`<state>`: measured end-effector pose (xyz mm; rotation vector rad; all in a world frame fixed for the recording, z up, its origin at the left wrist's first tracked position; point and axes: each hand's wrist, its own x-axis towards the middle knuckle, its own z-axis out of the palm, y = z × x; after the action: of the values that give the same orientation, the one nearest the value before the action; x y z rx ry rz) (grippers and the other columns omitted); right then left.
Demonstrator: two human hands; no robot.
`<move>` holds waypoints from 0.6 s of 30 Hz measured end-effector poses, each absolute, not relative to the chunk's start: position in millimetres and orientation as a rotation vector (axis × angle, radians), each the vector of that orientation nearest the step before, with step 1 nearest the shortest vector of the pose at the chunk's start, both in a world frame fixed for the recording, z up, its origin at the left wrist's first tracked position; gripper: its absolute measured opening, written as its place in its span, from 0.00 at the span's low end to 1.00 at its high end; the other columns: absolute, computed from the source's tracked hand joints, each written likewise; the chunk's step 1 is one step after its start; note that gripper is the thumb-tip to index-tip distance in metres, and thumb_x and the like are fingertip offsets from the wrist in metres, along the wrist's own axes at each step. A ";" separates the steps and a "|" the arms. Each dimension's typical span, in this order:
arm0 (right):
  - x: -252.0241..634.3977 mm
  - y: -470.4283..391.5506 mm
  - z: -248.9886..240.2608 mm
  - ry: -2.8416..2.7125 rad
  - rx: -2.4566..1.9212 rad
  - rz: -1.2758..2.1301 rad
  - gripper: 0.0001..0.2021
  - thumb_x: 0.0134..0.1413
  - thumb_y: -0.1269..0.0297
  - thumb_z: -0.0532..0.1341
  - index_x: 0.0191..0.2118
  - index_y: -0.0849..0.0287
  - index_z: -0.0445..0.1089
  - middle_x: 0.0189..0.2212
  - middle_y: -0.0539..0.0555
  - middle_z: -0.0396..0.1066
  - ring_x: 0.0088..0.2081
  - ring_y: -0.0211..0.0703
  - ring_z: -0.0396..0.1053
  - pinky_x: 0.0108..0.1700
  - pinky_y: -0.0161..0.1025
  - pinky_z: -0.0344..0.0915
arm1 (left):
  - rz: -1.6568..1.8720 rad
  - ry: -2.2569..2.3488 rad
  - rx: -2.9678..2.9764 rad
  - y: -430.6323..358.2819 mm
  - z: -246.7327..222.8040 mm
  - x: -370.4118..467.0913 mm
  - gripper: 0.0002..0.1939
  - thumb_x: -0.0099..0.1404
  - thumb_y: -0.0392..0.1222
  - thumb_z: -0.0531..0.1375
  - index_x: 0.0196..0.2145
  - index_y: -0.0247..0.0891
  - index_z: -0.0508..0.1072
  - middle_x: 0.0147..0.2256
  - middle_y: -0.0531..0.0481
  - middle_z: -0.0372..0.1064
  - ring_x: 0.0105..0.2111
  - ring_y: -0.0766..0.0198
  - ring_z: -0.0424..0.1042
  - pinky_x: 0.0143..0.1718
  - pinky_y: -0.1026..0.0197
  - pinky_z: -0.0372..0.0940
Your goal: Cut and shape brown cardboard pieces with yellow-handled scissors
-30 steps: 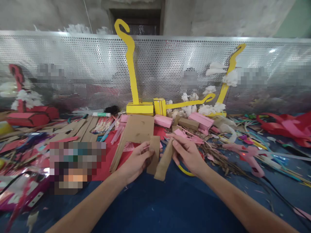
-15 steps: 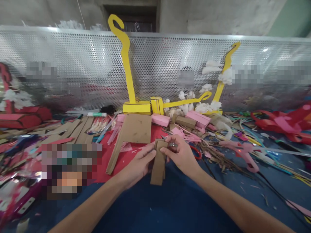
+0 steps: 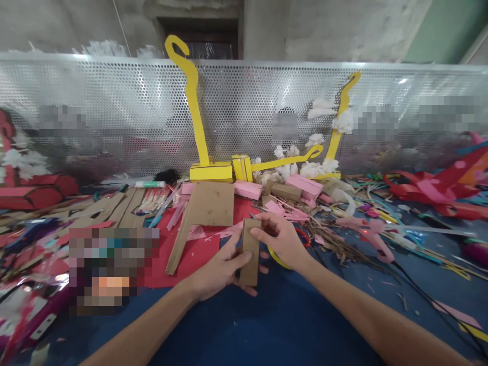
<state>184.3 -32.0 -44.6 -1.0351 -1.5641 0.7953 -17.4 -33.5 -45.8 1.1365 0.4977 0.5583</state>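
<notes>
Crowded blue table [image 3: 236,330], bare strip only at the near edge. Perforated metal panel [image 3: 251,112] runs across the back; tall yellow hook [image 3: 196,112] stands in front of it on a yellow base. Ahead of the hands: cardboard panel [image 3: 215,206] over a red sheet [image 3: 160,264], plus small pink boxes. Scissors [image 3: 280,259] partly hidden behind the right hand, red and yellow handles showing, closest clutter to it. Pink glue gun [image 3: 371,236] further right, cable trailing nearer; brown scraps in between. Cardboard strip [image 3: 250,256] is up between both hands, near-vertical, broad face to camera; can't tell if it's one layer or two. Left hand [image 3: 219,269]: thumb across the strip's front, fingers behind, tips poking past its right edge. Right hand [image 3: 282,243]: curled, thumb and fingers pinching the upper right corner. Both forearms angle in from below.
</notes>
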 end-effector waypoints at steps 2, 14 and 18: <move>185.1 -31.5 -45.4 -1.560 -1.030 0.799 0.13 0.60 0.54 0.67 0.45 0.56 0.72 0.35 0.52 0.76 0.34 0.43 0.72 0.36 0.39 0.67 | 0.557 0.499 1.164 -33.1 -47.3 -16.8 0.46 0.70 0.47 0.61 0.71 0.62 0.33 0.54 0.37 0.69 0.52 0.44 0.74 0.34 0.50 0.77; 184.3 -32.9 -44.8 -1.539 -1.007 0.812 0.14 0.58 0.52 0.68 0.39 0.57 0.70 0.28 0.48 0.70 0.29 0.39 0.67 0.32 0.36 0.63 | 0.583 0.524 1.253 -36.5 -47.5 -13.5 0.37 0.68 0.49 0.63 0.68 0.50 0.49 0.51 0.38 0.70 0.49 0.47 0.76 0.35 0.51 0.78; 183.3 -33.4 -44.9 -1.529 -0.990 0.831 0.14 0.59 0.52 0.68 0.40 0.56 0.71 0.29 0.49 0.72 0.29 0.40 0.68 0.33 0.37 0.64 | 0.600 0.522 1.230 -37.5 -47.2 -12.7 0.39 0.68 0.49 0.64 0.69 0.50 0.48 0.52 0.37 0.71 0.49 0.45 0.76 0.35 0.52 0.78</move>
<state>183.3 -33.4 -44.9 -0.9902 -1.5285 0.8307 -12.7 -37.5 -47.2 1.2296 0.5224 0.6000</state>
